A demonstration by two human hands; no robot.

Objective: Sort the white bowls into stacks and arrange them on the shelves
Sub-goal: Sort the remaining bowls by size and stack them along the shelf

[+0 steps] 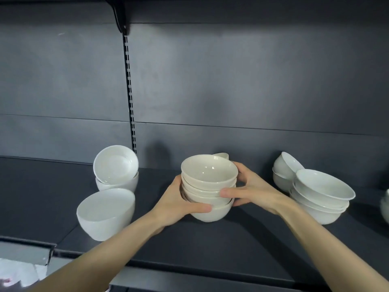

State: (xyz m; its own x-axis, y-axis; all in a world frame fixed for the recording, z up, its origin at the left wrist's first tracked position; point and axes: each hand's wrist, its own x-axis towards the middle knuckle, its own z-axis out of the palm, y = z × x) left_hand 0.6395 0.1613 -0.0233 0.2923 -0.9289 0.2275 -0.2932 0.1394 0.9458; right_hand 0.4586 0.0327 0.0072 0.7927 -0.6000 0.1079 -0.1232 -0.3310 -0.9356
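Gripping bowl stack (208,190) btwn both hands: left hand (179,205) & right hand (250,190) curled round its sides, on shelf (231,245).

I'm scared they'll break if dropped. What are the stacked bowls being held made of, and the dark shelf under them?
The stack of bowls looks like glazed ceramic: creamy white, smooth, with small bright glints inside the top bowl. Hard plastic can't be ruled out. The shelf looks like painted metal: dark, matte, with a thin flat front edge.
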